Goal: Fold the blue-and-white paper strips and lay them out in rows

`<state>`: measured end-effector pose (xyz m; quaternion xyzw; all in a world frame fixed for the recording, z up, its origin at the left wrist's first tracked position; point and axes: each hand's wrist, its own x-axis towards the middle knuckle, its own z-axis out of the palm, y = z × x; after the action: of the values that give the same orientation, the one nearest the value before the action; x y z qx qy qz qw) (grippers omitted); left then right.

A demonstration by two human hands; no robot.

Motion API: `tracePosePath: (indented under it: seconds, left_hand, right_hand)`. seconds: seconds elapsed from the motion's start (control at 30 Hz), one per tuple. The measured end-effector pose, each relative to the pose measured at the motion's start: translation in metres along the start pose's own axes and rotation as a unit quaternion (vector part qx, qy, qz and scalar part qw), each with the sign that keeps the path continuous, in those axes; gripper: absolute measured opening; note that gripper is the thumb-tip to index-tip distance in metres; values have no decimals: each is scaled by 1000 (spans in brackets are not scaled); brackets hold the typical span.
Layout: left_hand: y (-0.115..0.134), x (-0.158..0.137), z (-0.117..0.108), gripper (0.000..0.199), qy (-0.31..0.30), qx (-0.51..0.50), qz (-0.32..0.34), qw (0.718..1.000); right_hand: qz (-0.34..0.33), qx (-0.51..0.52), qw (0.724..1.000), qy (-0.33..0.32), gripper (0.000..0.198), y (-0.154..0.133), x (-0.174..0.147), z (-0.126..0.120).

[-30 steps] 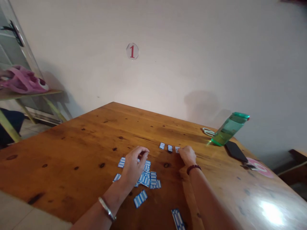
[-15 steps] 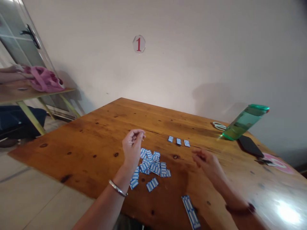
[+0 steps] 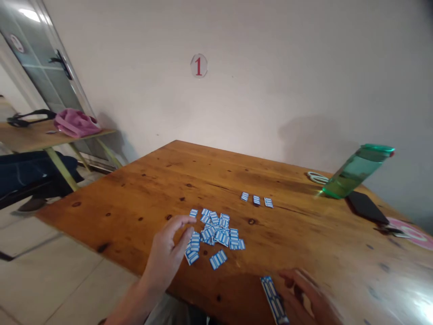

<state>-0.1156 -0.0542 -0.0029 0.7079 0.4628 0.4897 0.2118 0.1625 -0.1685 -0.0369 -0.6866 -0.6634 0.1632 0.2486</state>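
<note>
A loose pile of small white label pieces [image 3: 210,229] with blue borders lies on the wooden table. My left hand [image 3: 168,248] is at the pile's left edge, thumb and forefinger apart, with nothing visible between them. One small label piece [image 3: 193,212] lies just beyond its fingertips. Near the front edge is a longer blue-and-white label strip [image 3: 274,300]. Beside its right edge is my right hand [image 3: 302,295], its thumb and forefinger apart; whether it touches the strip I cannot tell. Farther back, three small label stacks [image 3: 256,200] sit in a row.
At the right stand a tilted green bottle [image 3: 358,171], a white cable coil [image 3: 317,177], a dark flat case [image 3: 367,207] and a pink disc [image 3: 412,232]. A side table [image 3: 30,137] at the left holds a pink cloth bag [image 3: 77,123]. Behind is a wall.
My left hand has come down and left to the pile, its fingers spreading. My right hand has lowered to the long strip. Another person's hands have left the pink bag.
</note>
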Motion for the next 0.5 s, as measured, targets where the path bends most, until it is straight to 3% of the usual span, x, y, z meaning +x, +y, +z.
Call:
tracePosePath:
  seconds: [0.13, 0.27, 0.37, 0.5]
  left_hand:
    - [-10, -43, 4, 22, -85, 88, 107, 987]
    - [-9, -61, 12, 43, -192, 176, 243, 934]
    - [-12, -61, 21, 42, -238, 189, 275, 912]
    - [-20, -61, 26, 39, -249, 178, 277, 911]
  right_hand:
    - [-47, -17, 999, -17, 24, -26, 33, -11]
    - [-133, -22, 989, -57, 29, -58, 72, -8]
    - [-158, -70, 981, -88, 27, -78, 94, 3]
    - [-152, -140, 972, -114, 19, -90, 108, 20]
